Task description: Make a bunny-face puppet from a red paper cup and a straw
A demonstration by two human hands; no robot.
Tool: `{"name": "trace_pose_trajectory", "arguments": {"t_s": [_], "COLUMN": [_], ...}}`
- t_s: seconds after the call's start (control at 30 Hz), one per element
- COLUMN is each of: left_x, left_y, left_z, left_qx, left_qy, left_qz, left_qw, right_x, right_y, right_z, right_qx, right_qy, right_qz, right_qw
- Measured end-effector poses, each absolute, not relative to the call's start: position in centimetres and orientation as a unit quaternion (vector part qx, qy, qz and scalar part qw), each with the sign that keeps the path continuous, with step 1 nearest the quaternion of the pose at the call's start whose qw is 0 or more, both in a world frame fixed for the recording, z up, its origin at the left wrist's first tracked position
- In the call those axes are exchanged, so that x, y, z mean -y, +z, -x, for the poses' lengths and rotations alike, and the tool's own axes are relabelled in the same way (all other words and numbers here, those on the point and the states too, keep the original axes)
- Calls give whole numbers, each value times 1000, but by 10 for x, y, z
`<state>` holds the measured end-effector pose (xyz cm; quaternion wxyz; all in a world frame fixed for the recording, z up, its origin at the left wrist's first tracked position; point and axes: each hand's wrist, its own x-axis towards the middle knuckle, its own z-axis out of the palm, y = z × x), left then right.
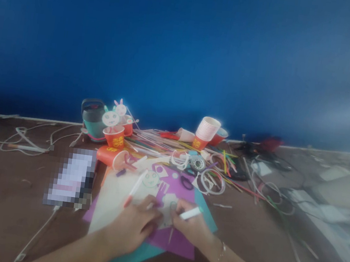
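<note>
My right hand [191, 227] is closed around a white marker [192, 213] with a green end. Its fingers meet a small white paper piece [166, 216] lying between my hands. My left hand [132, 226] has curled fingers at the left edge of that piece; its fingertips are partly hidden. Just above the left hand lies a white marker with a red end [128, 201]. A paper face drawn in green [151, 179] rests beyond it. Under both hands are a white sheet [103, 207], a purple sheet [182, 246] and a teal sheet [132, 258].
Behind the papers stand orange paper cups [117, 140] with rabbit faces [111, 118], a cup stack [207, 129] and a dark green container [94, 120]. Pipe cleaners [150, 143] and tape rolls [198, 163] lie near. A blurred phone [70, 175] with a cable is left.
</note>
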<state>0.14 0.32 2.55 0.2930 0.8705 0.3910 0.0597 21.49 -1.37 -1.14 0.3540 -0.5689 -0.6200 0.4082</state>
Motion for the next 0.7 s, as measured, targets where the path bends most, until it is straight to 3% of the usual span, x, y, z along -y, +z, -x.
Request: {"name": "trace_pose_trajectory", "arguments": {"t_s": [0.7], "left_x": [-3], "left_y": [25], "left_z": [-1], "left_qx": [-391], "left_qy": [57], "left_qz": [-869], "left_qw": [296], "right_x": [14], "right_y": [-5], "right_z": [-213], "right_qx": [610], "right_qy": [431], "right_qz": [575], "right_qw": [334]}}
